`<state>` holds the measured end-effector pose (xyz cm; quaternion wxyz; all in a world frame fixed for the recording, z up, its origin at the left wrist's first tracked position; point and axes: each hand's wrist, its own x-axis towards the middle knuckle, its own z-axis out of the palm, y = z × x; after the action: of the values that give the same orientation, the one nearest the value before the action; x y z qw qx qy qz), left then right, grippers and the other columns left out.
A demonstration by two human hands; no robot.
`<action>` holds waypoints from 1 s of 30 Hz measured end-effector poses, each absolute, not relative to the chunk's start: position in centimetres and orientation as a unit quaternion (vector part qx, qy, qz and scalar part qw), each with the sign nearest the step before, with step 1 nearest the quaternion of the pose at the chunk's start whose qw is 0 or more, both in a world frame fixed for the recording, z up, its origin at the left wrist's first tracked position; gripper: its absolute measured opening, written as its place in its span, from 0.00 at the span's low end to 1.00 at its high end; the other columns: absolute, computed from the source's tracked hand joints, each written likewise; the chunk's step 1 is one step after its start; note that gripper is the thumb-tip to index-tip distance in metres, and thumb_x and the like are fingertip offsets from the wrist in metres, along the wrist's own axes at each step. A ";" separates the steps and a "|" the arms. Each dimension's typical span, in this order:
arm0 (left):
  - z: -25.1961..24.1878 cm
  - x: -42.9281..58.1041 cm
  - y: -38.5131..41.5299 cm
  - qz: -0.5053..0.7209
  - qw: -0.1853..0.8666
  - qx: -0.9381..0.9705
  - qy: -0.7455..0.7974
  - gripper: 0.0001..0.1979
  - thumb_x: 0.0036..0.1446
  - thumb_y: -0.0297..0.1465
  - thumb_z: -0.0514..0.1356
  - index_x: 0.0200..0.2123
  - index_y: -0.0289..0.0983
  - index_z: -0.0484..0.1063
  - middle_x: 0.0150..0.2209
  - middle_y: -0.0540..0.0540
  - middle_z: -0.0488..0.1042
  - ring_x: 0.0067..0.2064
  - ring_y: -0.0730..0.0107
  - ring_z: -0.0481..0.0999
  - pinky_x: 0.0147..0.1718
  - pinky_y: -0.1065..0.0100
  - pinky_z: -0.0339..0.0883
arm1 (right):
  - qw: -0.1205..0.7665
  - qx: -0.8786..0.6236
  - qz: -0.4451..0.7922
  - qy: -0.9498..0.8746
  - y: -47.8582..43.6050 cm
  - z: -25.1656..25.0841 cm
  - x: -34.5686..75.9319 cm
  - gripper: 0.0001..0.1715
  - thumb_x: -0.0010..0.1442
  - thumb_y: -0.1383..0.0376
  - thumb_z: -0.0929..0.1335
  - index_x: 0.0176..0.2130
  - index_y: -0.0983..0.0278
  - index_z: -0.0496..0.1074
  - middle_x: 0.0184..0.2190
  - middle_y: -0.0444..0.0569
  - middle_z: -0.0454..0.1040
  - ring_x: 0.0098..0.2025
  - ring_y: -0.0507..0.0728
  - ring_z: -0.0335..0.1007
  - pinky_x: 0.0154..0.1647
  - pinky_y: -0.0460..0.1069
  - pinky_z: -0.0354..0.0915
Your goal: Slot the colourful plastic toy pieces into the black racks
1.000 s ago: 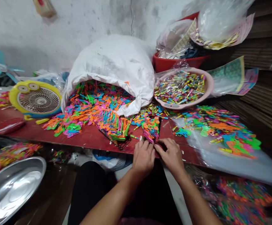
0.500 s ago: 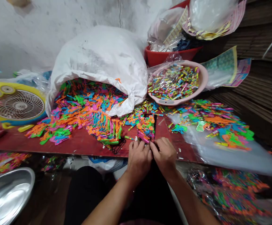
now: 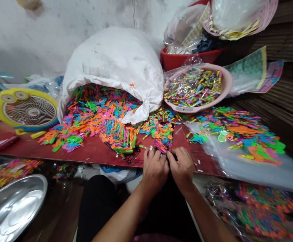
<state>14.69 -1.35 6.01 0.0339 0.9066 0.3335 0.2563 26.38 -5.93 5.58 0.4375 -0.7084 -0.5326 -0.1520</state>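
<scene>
My left hand and my right hand are close together at the table's near edge. Both have curled, closed fingers, the tips meeting at the near end of a small stack of coloured plastic pieces. A pink piece lies right at the fingertips; whatever is pinched there is too small and covered to make out. The stack sits on a dark rack, mostly hidden. To the left, a longer row of similar plastic pieces stands in another black wire rack.
A white sack spills coloured pieces leftward. Behind, a pink basin holds small striped tubes. More pieces lie on plastic sheeting at right. A yellow fan stands at left; a metal bowl is below.
The whole scene has shifted slightly rightward in view as the camera turned left. Both hands stay at the near end of the stack, with little visible finger movement.
</scene>
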 end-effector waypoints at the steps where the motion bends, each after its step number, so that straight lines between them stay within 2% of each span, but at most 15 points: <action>1: 5.9 14.7 -1.4 0.259 0.034 0.905 0.336 0.12 0.65 0.32 0.55 0.50 0.43 0.73 0.48 0.46 0.74 0.51 0.55 0.69 0.57 0.48 0.57 | 0.431 -0.711 -0.160 -0.532 -5.9 5.6 26.3 0.16 0.67 0.64 0.65 0.27 0.61 0.63 0.26 0.46 0.66 0.32 0.56 0.61 0.35 0.51 0.56; 4: 5.9 14.6 -1.4 0.258 0.037 0.905 0.337 0.12 0.65 0.33 0.54 0.49 0.44 0.73 0.49 0.47 0.74 0.52 0.56 0.68 0.59 0.47 0.56 | 0.410 -0.707 -0.186 -0.546 -5.9 5.6 26.2 0.16 0.67 0.63 0.65 0.27 0.61 0.64 0.26 0.47 0.66 0.33 0.57 0.61 0.36 0.52 0.56; 9: 6.1 14.5 -1.4 0.256 0.040 0.903 0.342 0.13 0.67 0.35 0.51 0.50 0.43 0.71 0.48 0.48 0.74 0.54 0.57 0.67 0.60 0.45 0.57 | 0.463 -0.690 -0.132 -0.540 -5.9 5.6 26.4 0.15 0.67 0.61 0.65 0.28 0.62 0.66 0.27 0.46 0.66 0.32 0.56 0.62 0.35 0.51 0.57; 15: 6.2 14.5 -1.4 0.248 0.047 0.905 0.343 0.13 0.67 0.35 0.51 0.48 0.42 0.72 0.48 0.46 0.73 0.52 0.57 0.68 0.61 0.42 0.56 | 0.427 -0.687 -0.178 -0.560 -5.8 5.4 26.4 0.16 0.67 0.59 0.64 0.28 0.62 0.66 0.26 0.47 0.67 0.33 0.57 0.62 0.37 0.52 0.57; 21: 6.4 14.4 -1.4 0.255 0.065 0.900 0.347 0.15 0.67 0.36 0.50 0.52 0.43 0.71 0.50 0.45 0.73 0.53 0.58 0.68 0.63 0.40 0.54 | 0.485 -0.693 -0.125 -0.519 -5.8 5.6 26.4 0.16 0.66 0.56 0.66 0.29 0.62 0.68 0.27 0.46 0.68 0.32 0.55 0.65 0.34 0.50 0.59; 25: 6.2 14.4 -1.5 0.247 0.060 0.904 0.343 0.15 0.67 0.36 0.50 0.52 0.42 0.71 0.51 0.46 0.73 0.55 0.57 0.66 0.64 0.40 0.53 | 0.420 -0.701 -0.161 -0.554 -5.8 5.6 26.5 0.17 0.66 0.55 0.63 0.30 0.62 0.68 0.28 0.48 0.68 0.33 0.57 0.65 0.36 0.51 0.59; 30: 5.7 14.6 -1.5 0.253 0.038 0.901 0.352 0.16 0.68 0.37 0.48 0.53 0.42 0.70 0.51 0.46 0.73 0.58 0.55 0.64 0.63 0.39 0.55 | 0.346 -0.740 -0.188 -0.545 -5.5 5.5 27.0 0.19 0.65 0.53 0.62 0.28 0.61 0.64 0.25 0.47 0.68 0.27 0.56 0.62 0.30 0.51 0.53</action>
<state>14.63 -1.52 5.71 0.0384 0.9005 0.3517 0.2528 27.01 -5.48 5.49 0.3457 -0.7400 -0.5454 -0.1881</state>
